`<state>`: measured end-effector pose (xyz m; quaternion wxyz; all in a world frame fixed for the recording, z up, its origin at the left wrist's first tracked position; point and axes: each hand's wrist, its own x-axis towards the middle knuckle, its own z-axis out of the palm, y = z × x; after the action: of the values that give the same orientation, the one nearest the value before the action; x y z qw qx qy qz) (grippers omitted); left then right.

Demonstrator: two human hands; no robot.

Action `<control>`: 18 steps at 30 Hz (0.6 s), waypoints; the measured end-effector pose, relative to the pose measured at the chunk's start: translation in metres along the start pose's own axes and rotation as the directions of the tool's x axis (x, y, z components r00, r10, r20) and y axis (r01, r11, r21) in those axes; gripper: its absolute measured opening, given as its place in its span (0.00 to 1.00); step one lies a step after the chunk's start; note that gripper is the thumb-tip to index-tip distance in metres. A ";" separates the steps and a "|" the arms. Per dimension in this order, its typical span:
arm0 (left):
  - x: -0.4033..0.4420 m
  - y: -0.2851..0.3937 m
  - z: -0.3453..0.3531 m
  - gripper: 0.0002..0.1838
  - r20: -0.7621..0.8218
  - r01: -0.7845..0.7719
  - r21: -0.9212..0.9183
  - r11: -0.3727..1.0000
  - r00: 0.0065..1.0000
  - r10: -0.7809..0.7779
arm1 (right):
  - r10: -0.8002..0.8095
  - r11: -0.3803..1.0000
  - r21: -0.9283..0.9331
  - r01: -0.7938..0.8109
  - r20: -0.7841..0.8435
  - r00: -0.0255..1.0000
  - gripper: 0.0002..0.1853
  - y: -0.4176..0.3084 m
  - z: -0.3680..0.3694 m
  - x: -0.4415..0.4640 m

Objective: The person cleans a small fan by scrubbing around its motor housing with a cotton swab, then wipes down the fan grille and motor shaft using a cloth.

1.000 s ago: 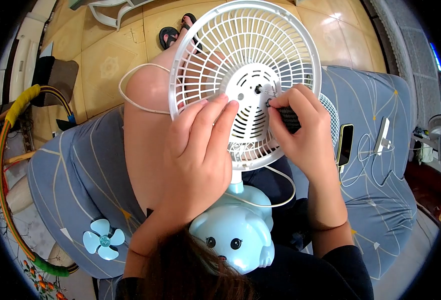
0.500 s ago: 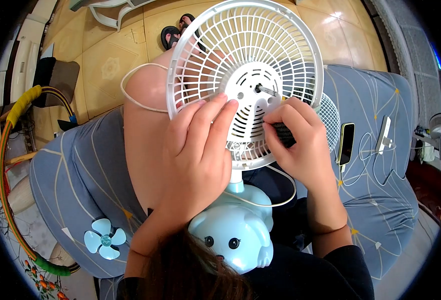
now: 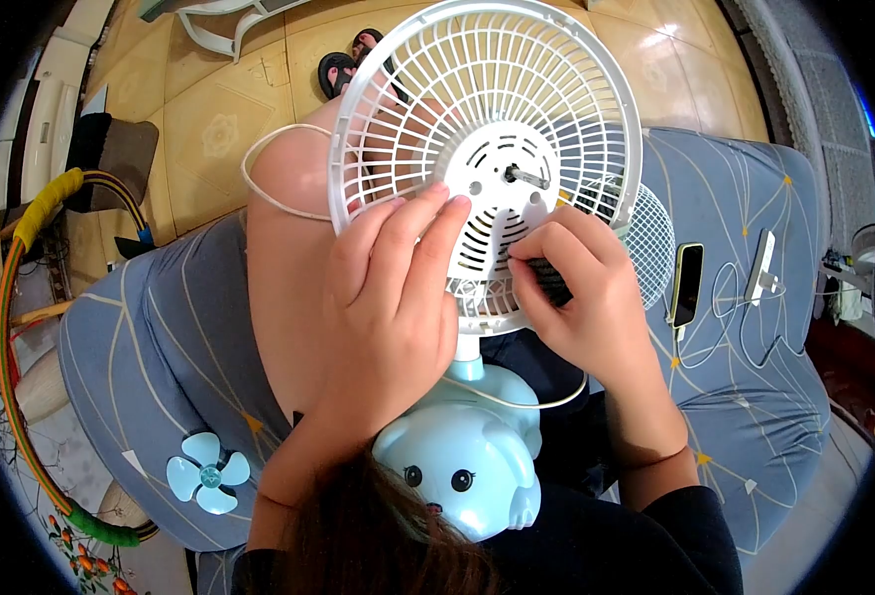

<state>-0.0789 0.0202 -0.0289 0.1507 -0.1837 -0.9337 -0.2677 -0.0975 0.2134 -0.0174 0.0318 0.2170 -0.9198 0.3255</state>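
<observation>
A white fan grille (image 3: 358, 94) faces up at the centre, its fine ribs running out from a slotted hub plate. A thin metal shaft (image 3: 529, 178) sticks out of the hub. Stretched fingers of my left hand (image 3: 393, 288) rest against the lower left of the hub, their tips near a round hole. My right hand (image 3: 581, 288) is pinched close at the hub's lower right; a dark ribbed patch shows by its fingers, and what they hold I cannot make out. Below the grille stands the light blue animal-shaped fan base (image 3: 477, 466). A blue fan blade (image 3: 209, 474) lies apart at left.
A second round grille (image 3: 652, 243) lies on the patterned grey sofa cover (image 3: 774, 416), beside a phone (image 3: 688, 283) on a cable and a white power strip (image 3: 760, 266). A white cord (image 3: 259, 159) loops over my leg. A taped hoop (image 3: 6, 337) stands at left.
My right hand has shifted slightly left and down along the hub, still pinched. The grille has moved very slightly to the left, and my left hand stays against it.
</observation>
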 end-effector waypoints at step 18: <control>-0.002 -0.002 0.004 0.29 -0.011 0.022 -0.065 0.998 1.000 -0.022 | 0.017 1.000 0.013 -0.017 0.007 1.000 0.09 -0.001 -0.001 0.000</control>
<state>-0.0783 0.0203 -0.0340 0.1471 -0.1766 -0.9256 -0.3007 -0.0972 0.2133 -0.0160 0.0247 0.2107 -0.9196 0.3308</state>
